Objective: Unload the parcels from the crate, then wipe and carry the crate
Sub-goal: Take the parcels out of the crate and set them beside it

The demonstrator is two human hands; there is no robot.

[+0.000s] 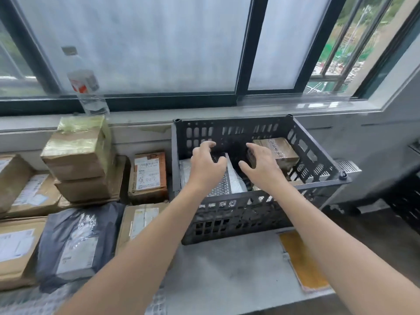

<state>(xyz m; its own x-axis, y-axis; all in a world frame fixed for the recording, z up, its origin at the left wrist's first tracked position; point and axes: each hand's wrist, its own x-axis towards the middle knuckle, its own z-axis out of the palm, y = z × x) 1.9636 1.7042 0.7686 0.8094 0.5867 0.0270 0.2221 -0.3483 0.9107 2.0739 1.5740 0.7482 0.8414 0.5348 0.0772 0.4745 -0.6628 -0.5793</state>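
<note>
A dark grey slotted crate (250, 201) stands on the table under the window. Inside it lie a brown taped box (280, 150) at the back right, a silver bubble mailer (223, 185) at the left, and a black parcel (235, 147) in the middle. My left hand (208, 165) and my right hand (261, 165) reach into the crate on either side of the black parcel, with fingers spread and curved. My left hand is above the bubble mailer and my right hand is beside the brown box. Neither hand plainly grips anything.
Left of the crate, cardboard boxes (79, 155) stand stacked, with a grey poly bag (75, 242) and flat parcels in front. A plastic bottle (87, 87) stands on the sill. A yellow envelope (302, 262) lies at the table's right edge, with another dark crate (406, 201) at far right.
</note>
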